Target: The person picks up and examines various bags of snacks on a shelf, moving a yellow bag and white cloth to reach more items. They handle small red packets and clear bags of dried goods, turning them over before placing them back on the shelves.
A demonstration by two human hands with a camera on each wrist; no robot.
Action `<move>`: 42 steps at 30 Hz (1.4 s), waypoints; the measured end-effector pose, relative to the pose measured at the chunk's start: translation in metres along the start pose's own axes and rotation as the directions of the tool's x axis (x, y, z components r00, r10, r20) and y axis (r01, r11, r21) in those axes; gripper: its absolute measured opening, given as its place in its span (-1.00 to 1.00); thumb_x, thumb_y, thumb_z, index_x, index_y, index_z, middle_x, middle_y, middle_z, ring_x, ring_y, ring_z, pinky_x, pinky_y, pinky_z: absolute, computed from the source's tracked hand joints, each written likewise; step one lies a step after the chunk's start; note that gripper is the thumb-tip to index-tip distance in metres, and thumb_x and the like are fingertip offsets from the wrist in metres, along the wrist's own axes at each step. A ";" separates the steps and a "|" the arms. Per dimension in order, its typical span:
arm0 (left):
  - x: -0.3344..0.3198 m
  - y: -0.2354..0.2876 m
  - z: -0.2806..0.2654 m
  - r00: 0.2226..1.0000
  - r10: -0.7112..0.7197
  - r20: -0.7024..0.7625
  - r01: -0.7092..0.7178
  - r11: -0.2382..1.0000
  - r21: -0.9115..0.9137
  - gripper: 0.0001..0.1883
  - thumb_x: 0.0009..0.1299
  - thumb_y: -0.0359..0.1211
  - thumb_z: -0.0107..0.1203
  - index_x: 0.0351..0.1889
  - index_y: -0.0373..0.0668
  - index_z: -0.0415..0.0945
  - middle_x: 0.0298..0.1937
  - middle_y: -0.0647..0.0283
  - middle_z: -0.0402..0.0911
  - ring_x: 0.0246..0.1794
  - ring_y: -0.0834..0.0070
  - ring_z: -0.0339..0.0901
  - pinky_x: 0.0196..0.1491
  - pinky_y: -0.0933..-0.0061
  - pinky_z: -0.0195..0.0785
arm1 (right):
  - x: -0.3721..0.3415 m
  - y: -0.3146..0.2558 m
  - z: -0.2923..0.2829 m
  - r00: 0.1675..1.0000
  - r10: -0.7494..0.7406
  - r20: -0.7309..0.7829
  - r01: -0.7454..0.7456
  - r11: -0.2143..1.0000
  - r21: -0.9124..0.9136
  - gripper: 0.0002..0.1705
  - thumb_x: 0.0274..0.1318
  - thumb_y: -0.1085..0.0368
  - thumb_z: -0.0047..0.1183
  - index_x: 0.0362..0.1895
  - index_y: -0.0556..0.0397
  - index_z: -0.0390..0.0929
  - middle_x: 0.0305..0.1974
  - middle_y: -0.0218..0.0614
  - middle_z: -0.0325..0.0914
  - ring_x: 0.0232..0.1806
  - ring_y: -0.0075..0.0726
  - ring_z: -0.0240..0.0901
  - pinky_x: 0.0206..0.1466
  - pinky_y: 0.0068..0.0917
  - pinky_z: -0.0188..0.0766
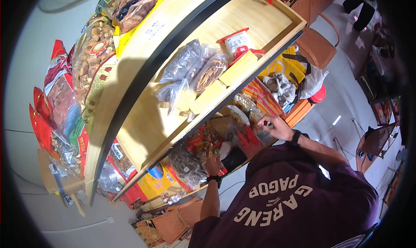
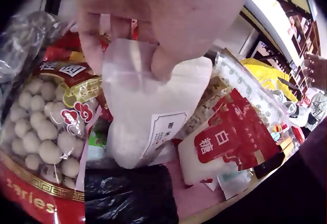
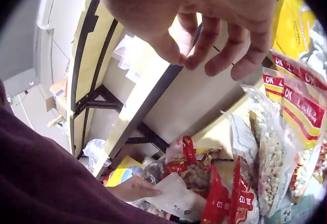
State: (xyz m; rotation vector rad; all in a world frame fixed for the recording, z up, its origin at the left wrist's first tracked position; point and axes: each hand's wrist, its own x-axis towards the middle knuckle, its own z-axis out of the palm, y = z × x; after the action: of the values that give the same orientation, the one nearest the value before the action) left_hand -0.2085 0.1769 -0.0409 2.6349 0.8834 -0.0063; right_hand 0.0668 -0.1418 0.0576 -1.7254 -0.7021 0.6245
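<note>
My left hand [image 1: 212, 165] reaches into the lower shelf. In the left wrist view the same hand [image 2: 166, 14] pinches the top of a frosted white pouch [image 2: 145, 106] with a printed label, between thumb and fingers. A red-and-white pouch [image 2: 219, 137] leans to its right, and a bag of round dried fruit [image 2: 46, 127] is at its left. From the right wrist view, the left hand [image 3: 134, 188] grips the white pouch [image 3: 176, 196]. My right hand [image 1: 277, 127] hovers over bagged goods; in its wrist view this hand [image 3: 204, 30] has loosely bent fingers and holds nothing.
An upper wooden tray [image 1: 143, 139] holds grey plastic bags [image 1: 184, 61], yellow blocks [image 1: 208, 97] and a red-and-white packet [image 1: 238, 42]. Bags of dried goods [image 1: 95, 44] line the far side. A black bag [image 2: 130, 193] lies before the pouch. A woven chair [image 1: 318, 46] stands beyond.
</note>
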 end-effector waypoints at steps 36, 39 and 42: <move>0.035 -0.014 0.016 0.992 -0.111 -0.055 0.093 0.959 -0.267 -0.59 0.42 -0.04 0.16 -0.24 -0.23 0.72 -0.37 -0.05 0.69 -0.27 0.00 0.69 -0.21 0.09 0.46 | 0.171 -0.100 -0.150 0.893 -0.446 -0.059 0.240 0.584 -0.776 -0.65 0.39 0.04 0.00 0.07 -0.12 0.65 -0.06 -0.26 0.61 0.03 -0.05 0.51 0.10 -0.16 0.51; 0.058 -0.005 0.010 0.992 -0.119 -0.051 0.100 0.952 -0.288 -0.59 0.43 -0.03 0.17 -0.20 -0.22 0.73 -0.33 -0.05 0.71 -0.25 0.02 0.70 -0.19 0.15 0.46 | 0.171 -0.097 -0.147 0.875 -0.476 -0.088 0.250 0.600 -0.760 -0.65 0.41 0.03 -0.02 0.05 -0.12 0.66 -0.08 -0.25 0.62 0.00 -0.06 0.54 0.07 -0.17 0.53; 0.085 -0.003 0.009 0.985 -0.160 -0.065 0.125 0.920 -0.371 -0.60 0.44 -0.03 0.18 -0.14 -0.20 0.73 -0.28 -0.05 0.73 -0.21 0.03 0.71 -0.15 0.19 0.47 | 0.167 -0.098 -0.141 0.867 -0.483 -0.121 0.240 0.617 -0.749 -0.65 0.42 0.03 -0.03 0.02 -0.10 0.67 -0.09 -0.25 0.62 -0.03 -0.08 0.56 0.05 -0.20 0.54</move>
State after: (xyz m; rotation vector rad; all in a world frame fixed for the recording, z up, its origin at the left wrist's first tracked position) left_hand -0.1415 0.2256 -0.0602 2.2344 0.9982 0.2260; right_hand 0.2686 -0.0920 0.1775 -2.2254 -1.1285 -0.2883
